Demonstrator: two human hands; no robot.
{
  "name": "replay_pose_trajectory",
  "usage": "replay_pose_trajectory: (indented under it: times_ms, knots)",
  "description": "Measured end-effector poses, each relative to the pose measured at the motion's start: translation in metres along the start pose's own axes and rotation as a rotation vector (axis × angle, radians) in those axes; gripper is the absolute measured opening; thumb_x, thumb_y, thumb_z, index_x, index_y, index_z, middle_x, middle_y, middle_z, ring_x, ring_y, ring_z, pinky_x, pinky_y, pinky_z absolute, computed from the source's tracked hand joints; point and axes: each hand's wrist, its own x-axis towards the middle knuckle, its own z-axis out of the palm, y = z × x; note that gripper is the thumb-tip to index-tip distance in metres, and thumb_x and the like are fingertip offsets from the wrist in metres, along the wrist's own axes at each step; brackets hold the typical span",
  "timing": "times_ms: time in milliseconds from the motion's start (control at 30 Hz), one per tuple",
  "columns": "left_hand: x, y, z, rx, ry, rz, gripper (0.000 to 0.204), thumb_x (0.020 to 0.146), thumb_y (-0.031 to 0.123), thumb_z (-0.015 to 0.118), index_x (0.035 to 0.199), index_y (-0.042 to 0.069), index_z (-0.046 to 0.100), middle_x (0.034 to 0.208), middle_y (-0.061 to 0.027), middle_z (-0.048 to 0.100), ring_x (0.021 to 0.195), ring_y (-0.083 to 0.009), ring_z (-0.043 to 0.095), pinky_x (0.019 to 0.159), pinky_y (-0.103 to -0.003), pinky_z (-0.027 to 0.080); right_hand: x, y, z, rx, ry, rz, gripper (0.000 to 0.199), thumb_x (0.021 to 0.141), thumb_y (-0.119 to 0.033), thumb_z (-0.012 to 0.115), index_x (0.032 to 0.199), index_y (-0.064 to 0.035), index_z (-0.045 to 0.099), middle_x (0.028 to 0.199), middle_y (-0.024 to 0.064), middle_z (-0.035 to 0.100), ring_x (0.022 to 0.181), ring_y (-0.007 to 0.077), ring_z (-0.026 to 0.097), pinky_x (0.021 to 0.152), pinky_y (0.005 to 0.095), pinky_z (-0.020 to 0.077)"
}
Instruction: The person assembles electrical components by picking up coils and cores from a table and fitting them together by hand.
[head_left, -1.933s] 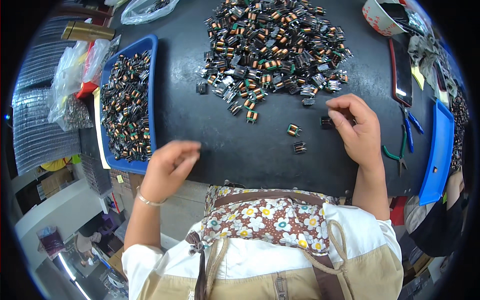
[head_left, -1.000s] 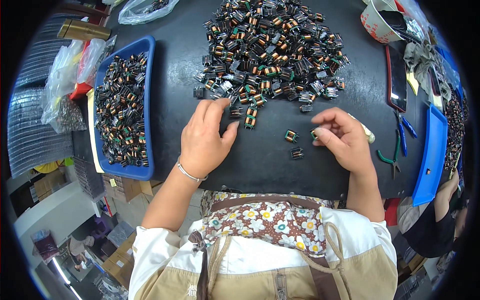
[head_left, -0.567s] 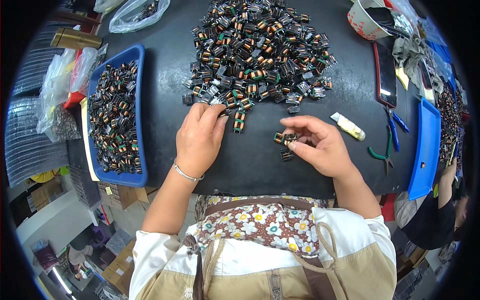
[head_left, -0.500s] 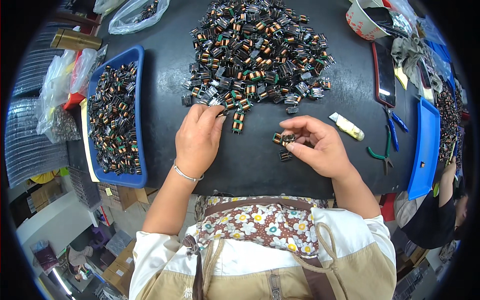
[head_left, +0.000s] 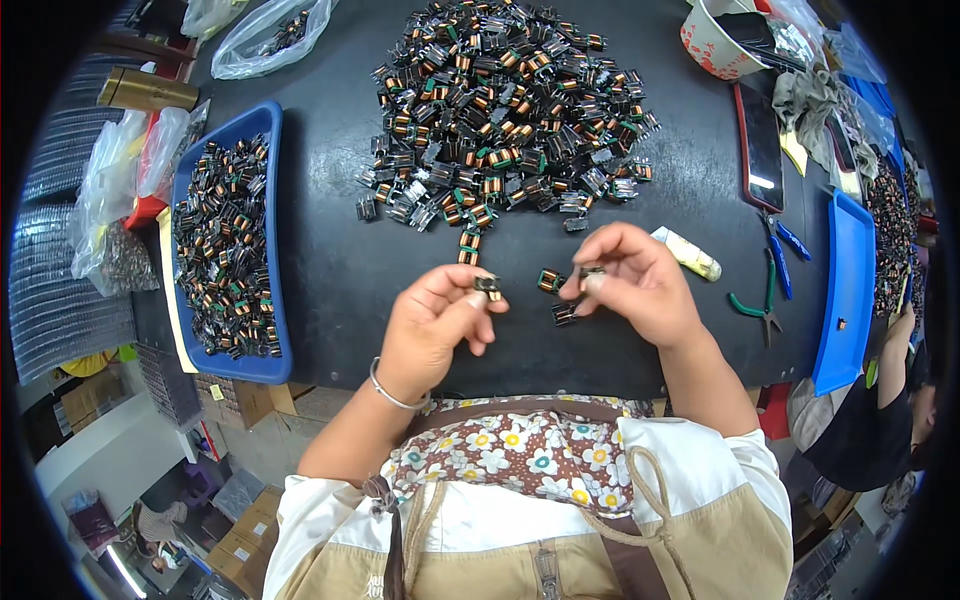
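My left hand (head_left: 432,325), a bracelet on its wrist, pinches a small dark coil component (head_left: 488,288) with a brassy part above the near side of the table. Across from it, my right hand (head_left: 645,290) has thumb and forefinger closed on another small coil component (head_left: 592,271), partly hidden by the fingers and blurred. On the table just left of the right fingertips lie a copper-wound coil (head_left: 550,280) and a black one (head_left: 565,314). Farther off, a coil with green ends (head_left: 469,246) sits at the near edge of a big heap of coils (head_left: 500,120).
A blue bin (head_left: 284,300) full of coils stands at the left. At the right lie a whitish cutter knife (head_left: 690,253), green-handled pliers (head_left: 770,295), blue-handled cutters (head_left: 783,255), a phone (head_left: 760,140) and a blue tray (head_left: 840,350). Another person's arm (head_left: 895,355) shows at far right.
My left hand has come from the heap's edge toward me and to the right, now holding a component. My right hand has lifted slightly away from the coils lying beside it.
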Motion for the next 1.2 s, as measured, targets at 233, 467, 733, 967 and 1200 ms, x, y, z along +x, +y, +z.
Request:
replay_pose_trajectory:
  times_ms: [233,467,733,967,1200]
  knots:
    - [0.005,-0.004,0.014,0.007,-0.051,-0.095,0.016,0.089,0.003,0.058,0.105,-0.001,0.057,0.088,-0.0121,0.066,0.061,-0.0106,0.060,0.050,-0.021,0.049,0.015,-0.003,-0.007,-0.684,0.226,-0.254,0.018,0.079,0.000,0.067,0.096,-0.0010,0.060,0.088,0.0028,0.057,0.061,0.0063,0.053,0.052,0.0207,0.0418]
    - [0.006,-0.002,0.018,0.072,-0.068,-0.125,0.017,0.091,0.008,0.060,0.105,-0.001,0.057,0.090,-0.0093,0.066,0.063,-0.0061,0.057,0.053,-0.018,0.047,0.022,0.005,-0.002,-0.939,0.307,-0.369,0.021,0.076,0.001,0.070,0.091,-0.0006,0.056,0.087,0.0052,0.057,0.058,0.0080,0.053,0.054,0.0216,0.0431]
    - [0.006,-0.005,0.018,0.081,-0.074,-0.114,0.018,0.089,0.007,0.062,0.105,-0.001,0.055,0.090,-0.0064,0.065,0.067,-0.0058,0.058,0.056,-0.019,0.048,0.007,0.001,0.003,-0.512,0.062,-0.139,0.027,0.077,-0.004,0.073,0.101,0.0005,0.062,0.078,0.0012,0.061,0.062,0.0028,0.054,0.055,0.0190,0.0433]
    - [0.005,-0.011,0.030,0.168,-0.161,-0.015,0.029,0.086,0.000,0.062,0.113,0.000,0.052,0.099,-0.0065,0.060,0.072,-0.0075,0.059,0.055,-0.019,0.049,0.002,-0.001,0.013,-0.773,-0.017,-0.226,0.028,0.069,-0.015,0.081,0.083,-0.0001,0.061,0.068,0.0067,0.060,0.056,0.0114,0.058,0.050,0.0241,0.0456]
    - [0.003,-0.005,0.030,0.147,-0.119,-0.088,0.025,0.087,0.000,0.060,0.112,0.000,0.055,0.099,-0.0095,0.064,0.064,-0.0051,0.056,0.050,-0.016,0.044,0.005,-0.007,0.014,-0.762,-0.032,-0.335,0.013,0.076,-0.008,0.073,0.080,-0.0004,0.062,0.070,0.0075,0.059,0.059,0.0170,0.060,0.054,0.0269,0.0474]
